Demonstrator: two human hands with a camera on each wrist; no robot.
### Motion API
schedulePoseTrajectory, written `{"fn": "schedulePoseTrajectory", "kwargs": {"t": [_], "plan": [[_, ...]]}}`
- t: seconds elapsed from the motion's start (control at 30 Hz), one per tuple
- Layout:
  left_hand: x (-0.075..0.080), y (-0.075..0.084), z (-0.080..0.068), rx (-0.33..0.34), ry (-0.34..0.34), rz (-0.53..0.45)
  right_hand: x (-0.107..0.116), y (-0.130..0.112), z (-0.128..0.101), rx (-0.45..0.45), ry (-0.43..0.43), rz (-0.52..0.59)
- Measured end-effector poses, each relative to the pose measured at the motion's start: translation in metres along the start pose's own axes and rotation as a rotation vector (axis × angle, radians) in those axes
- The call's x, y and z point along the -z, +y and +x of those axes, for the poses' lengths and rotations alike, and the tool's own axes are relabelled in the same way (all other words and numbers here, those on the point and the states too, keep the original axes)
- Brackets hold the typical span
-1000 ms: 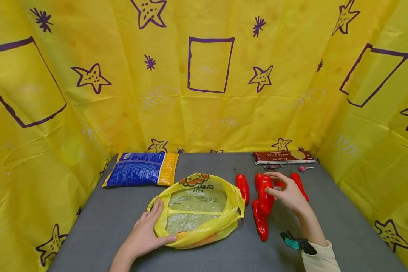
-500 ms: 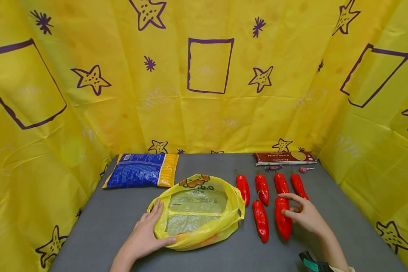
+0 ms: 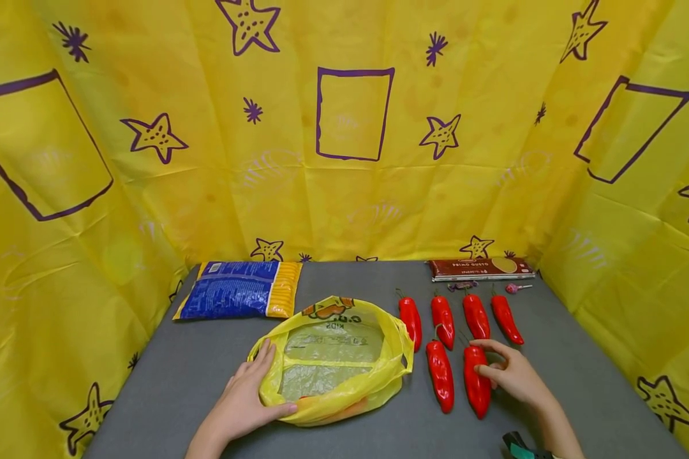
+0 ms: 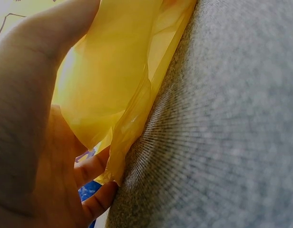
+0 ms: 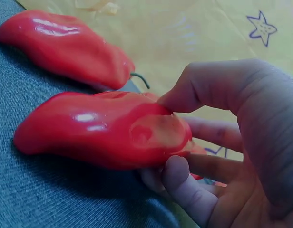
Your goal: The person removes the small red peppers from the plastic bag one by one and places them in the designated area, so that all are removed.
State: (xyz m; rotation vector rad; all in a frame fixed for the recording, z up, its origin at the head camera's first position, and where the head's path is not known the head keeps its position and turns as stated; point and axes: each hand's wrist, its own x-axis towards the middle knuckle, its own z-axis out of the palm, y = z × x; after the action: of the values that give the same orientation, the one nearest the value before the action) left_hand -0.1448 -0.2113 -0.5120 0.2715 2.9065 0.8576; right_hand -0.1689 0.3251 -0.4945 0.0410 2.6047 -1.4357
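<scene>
Six red peppers lie on the grey table in the head view, with four behind and two in front. My right hand (image 3: pixel 511 373) pinches the stem end of the front right pepper (image 3: pixel 478 382). In the right wrist view, thumb and fingers lie on both sides of this pepper (image 5: pixel 89 128), its tip close over the cloth. Beside it is the other front pepper (image 3: pixel 439 376). My left hand (image 3: pixel 244 389) holds the left side of a yellow plastic bag (image 3: pixel 344 398), thumb across its front rim. The bag's mouth faces up; a bit of red shows inside.
A blue and yellow packet (image 3: pixel 238 290) lies at the back left. At the back right is a brown spaghetti pack (image 3: pixel 482 269), with a wrapped sweet (image 3: pixel 462 285) and a lollipop (image 3: pixel 517 289) before it. Yellow patterned cloth (image 3: pixel 344 210) walls the table's back and sides.
My right hand has brought a pepper from over the others down and right, beside the other front pepper, then slightly nearer. My left hand has stayed on the bag.
</scene>
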Motion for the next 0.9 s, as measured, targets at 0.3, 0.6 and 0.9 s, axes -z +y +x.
{"fn": "schedulePoseTrajectory", "kwargs": {"t": [0.3,0.6,0.9], "plan": [[0.0015,-0.0001,-0.0015,0.000,0.009,0.013,-0.0043,0.0050,0.0026,-0.006,-0.020,0.024],[0.0074,0.0012,-0.0050,-0.037,0.061,-0.010,-0.0071,0.0045,0.0062,-0.013,0.027,-0.028],[0.0044,-0.0045,-0.0060,-0.048,0.154,-0.032,-0.0088,0.0033,0.0044,0.010,0.019,-0.033]]}}
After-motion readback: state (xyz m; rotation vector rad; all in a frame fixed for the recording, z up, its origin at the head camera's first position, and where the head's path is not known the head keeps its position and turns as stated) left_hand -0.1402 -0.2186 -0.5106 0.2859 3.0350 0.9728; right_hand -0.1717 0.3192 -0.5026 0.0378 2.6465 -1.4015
